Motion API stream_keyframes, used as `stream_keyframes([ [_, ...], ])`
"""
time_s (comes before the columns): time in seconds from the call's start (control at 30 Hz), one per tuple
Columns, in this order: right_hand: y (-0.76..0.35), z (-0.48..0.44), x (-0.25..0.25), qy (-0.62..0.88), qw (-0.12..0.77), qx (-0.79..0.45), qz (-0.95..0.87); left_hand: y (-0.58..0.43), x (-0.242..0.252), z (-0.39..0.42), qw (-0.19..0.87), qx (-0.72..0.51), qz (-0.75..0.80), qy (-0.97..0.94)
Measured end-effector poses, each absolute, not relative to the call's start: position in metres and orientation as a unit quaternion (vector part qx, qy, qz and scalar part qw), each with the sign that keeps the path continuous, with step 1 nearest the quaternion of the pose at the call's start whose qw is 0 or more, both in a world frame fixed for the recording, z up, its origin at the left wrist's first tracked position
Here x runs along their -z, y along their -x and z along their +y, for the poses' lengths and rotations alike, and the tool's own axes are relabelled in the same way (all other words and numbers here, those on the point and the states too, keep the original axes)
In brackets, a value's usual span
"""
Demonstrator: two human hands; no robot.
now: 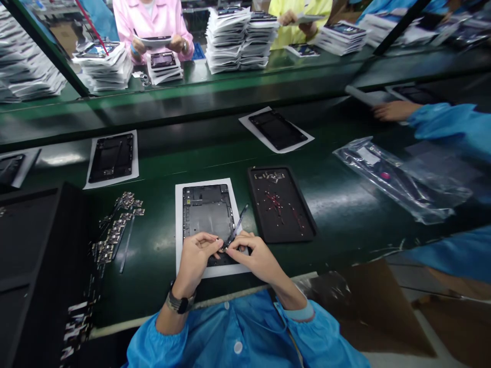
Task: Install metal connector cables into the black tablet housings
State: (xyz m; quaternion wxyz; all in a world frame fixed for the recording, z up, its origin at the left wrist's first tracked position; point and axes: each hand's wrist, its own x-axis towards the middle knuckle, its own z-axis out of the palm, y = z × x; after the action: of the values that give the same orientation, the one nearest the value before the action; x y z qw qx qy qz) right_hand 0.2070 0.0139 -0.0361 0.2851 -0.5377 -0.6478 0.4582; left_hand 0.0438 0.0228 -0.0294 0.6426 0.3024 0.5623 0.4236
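Observation:
Both my hands meet over the lower part of a black tablet housing [209, 209], which lies on a white sheet [179, 230]. Between my fingertips is a small circuit board with a dark ribbon cable [239, 223] sticking up to the right. My left hand [199, 253] pinches the board from the left, thumb and forefinger together. My right hand [255, 255] grips it from the right, close to the cable's base. The fingers hide most of the board. Several similar boards with ribbon cables [115, 232] lie in a row on the green bench at the left.
A black tray [284, 209] with red-wired parts sits right of the sheet. Other housings [278, 129] [113, 157] rest on the conveyor. A clear plastic bag [399, 179] lies at the right, near a co-worker's hand [397, 110]. A black bin [42, 255] stands at the left.

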Motion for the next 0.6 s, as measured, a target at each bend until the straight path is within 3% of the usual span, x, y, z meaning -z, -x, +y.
stream_keyframes([
  [0.6,-0.2080,0.0114,0.0407,0.542,0.282,-0.478,-0.631,-0.0407,0.0334,0.0217,0.649,-0.412,0.554,-0.318],
])
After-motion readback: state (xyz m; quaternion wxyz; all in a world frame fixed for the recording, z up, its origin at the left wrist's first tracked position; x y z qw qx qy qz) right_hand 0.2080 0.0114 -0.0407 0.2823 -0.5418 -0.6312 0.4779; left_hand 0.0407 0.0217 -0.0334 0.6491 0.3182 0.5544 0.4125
